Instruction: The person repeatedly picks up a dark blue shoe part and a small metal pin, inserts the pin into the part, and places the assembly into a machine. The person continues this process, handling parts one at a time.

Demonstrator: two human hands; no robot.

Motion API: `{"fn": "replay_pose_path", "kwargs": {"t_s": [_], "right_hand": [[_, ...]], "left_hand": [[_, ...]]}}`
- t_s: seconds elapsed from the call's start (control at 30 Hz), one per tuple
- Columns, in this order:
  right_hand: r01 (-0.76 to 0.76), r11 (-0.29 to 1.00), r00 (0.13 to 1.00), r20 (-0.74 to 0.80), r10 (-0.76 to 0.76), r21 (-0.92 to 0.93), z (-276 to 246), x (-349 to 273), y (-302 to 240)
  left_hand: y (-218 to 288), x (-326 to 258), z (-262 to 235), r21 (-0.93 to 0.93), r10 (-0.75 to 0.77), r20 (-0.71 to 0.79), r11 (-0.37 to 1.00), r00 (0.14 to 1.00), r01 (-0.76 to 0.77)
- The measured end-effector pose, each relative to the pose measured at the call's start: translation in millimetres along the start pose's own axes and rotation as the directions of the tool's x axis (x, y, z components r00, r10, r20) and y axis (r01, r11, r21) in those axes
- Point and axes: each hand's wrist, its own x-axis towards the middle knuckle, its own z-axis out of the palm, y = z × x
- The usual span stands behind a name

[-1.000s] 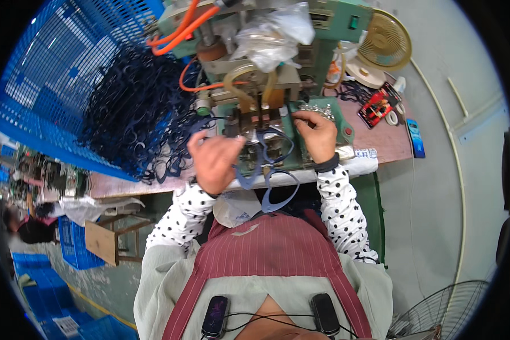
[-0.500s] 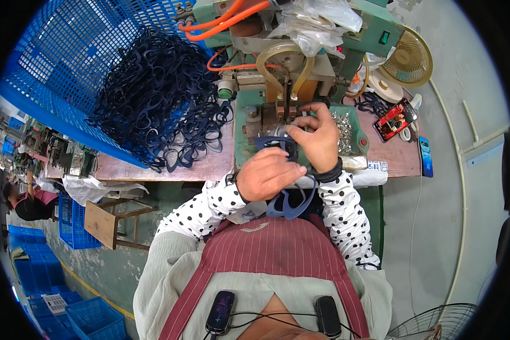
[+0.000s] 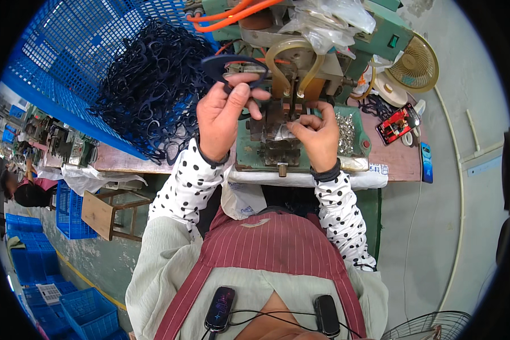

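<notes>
My left hand [image 3: 221, 116] is raised in front of the machine and holds a dark blue glasses frame [image 3: 232, 58], its fingers hooked through one rim. The frame is tilted beside the pile of similar dark glasses frames [image 3: 153, 90] in the blue basket [image 3: 68, 131]. My right hand [image 3: 317, 136] is at the green bench machine [image 3: 246, 150], its thumb and fingertips pinched together beside the metal jig [image 3: 280, 133] under the press head. Anything between those fingertips is too small to make out. Near that hand, a green tray [image 3: 359, 131] holds many small shiny metal parts.
Two hoses [image 3: 273, 59] arch over the press head. Plastic bags [image 3: 328, 22] lie on the machine. Two phones [image 3: 398, 122], [image 3: 426, 161] and a fan [image 3: 416, 65] are at the right. Behind my left side are a wooden stool [image 3: 99, 215] and blue crates [image 3: 90, 317].
My left hand has lifted up and left from in front of the jig, with a glasses frame now raised in it. My right hand stays by the jig.
</notes>
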Motion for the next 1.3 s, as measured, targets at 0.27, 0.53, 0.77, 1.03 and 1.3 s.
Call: {"fn": "replay_pose_path", "kwargs": {"t_s": [0.27, 0.53, 0.77, 1.03, 1.3], "right_hand": [[0.101, 0.978, 0.991, -0.072, -0.115, -0.182, -11.2, 3.4, 11.6], [-0.037, 0.547, 0.93, -0.229, -0.287, -0.836, -150.2, 24.1, 100.9], [0.163, 0.093, 0.93, 0.121, -0.348, -0.982, -129.4, 8.1, 97.6], [0.255, 0.319, 0.835, 0.042, -0.548, -0.913, -138.6, 11.1, 109.3], [0.144, 0.351, 0.912, -0.013, -0.409, -0.925, -159.1, 16.3, 123.5]], "left_hand": [[-38.0, -48.1, 21.2, 0.216, 0.569, 0.588, 0.575, 0.575, -0.789], [-66.1, -51.0, 26.3, 0.12, 0.515, 0.646, 0.661, 0.563, -0.741], [-72.2, -50.2, 25.3, 0.086, 0.533, 0.644, 0.663, 0.549, -0.744], [-78.5, -61.3, -6.2, 0.309, 0.589, 0.606, 0.445, 0.535, -0.84], [-222.3, -23.5, -120.3, 0.695, -0.29, -0.398, 0.523, 0.87, 0.493]]}}
